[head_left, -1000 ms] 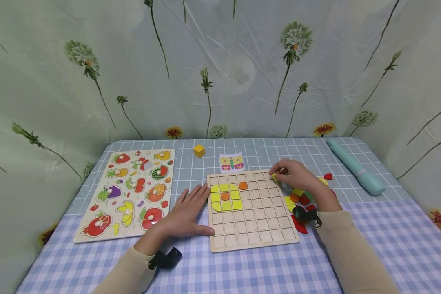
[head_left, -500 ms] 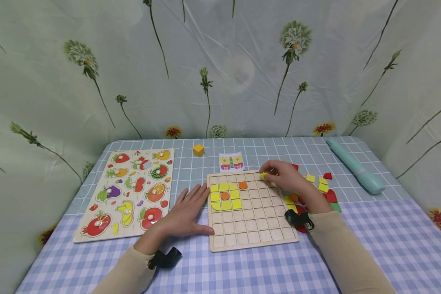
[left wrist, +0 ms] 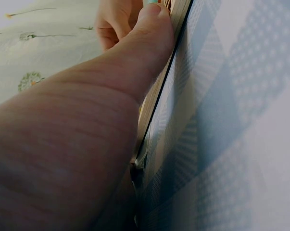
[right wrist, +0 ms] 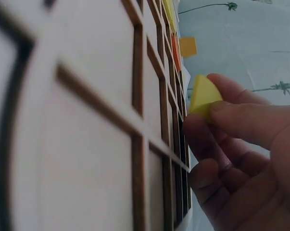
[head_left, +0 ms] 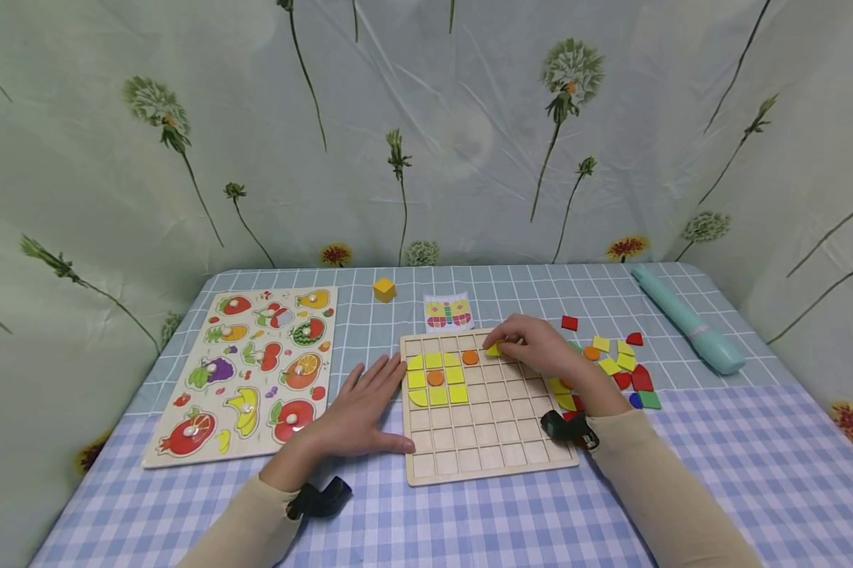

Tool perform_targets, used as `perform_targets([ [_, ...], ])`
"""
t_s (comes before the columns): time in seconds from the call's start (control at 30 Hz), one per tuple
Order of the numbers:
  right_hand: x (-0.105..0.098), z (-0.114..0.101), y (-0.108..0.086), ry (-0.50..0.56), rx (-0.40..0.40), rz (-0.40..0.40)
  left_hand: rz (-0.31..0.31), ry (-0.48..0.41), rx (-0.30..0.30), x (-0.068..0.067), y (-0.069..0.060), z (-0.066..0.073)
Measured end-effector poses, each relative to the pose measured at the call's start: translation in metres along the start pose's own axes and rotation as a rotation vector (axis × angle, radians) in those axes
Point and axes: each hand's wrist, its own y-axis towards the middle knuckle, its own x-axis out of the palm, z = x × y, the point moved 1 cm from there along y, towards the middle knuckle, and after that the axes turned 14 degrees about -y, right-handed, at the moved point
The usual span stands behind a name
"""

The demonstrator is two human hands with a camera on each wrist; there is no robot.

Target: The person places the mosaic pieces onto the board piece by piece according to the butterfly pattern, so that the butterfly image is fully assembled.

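Observation:
My right hand [head_left: 542,348] pinches a yellow quarter-circle tile [right wrist: 206,96] between thumb and fingers, over the upper part of a wooden grid board [head_left: 493,459]. In the head view that yellow tile sits just right of an orange disc [head_left: 470,357] in the grid. Yellow tiles [head_left: 436,397] fill cells at the board's upper left, around another orange disc [head_left: 435,379]. With fingers straight and spread, my left hand [head_left: 355,418] rests along the board's left edge; its thumb touches the side, as the left wrist view also shows.
Loose red, yellow, green, orange and blue tiles [head_left: 626,362] lie right of the board. Behind it is a small butterfly picture card [head_left: 448,313] and an orange-yellow cube [head_left: 384,290]. A fruit puzzle board [head_left: 256,371] lies left. A teal tube-shaped object [head_left: 689,322] lies far right.
My right hand has moved left with the yellow tile, from the board's upper right corner toward the orange disc. More loose tiles show behind it. The left hand has stayed put.

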Motion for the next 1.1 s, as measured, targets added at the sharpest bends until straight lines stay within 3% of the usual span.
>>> perform_targets([
  [0.77,0.0067,-0.0046,-0.0003,-0.005,-0.034,-0.020,-0.003,-0.006,-0.006,0.0001,0.0000,-0.0007],
  [1.1,0.0043,-0.0049,0.0006,-0.060,-0.057,-0.016,-0.006,-0.008,-0.012,-0.0012,0.0003,0.0002],
])
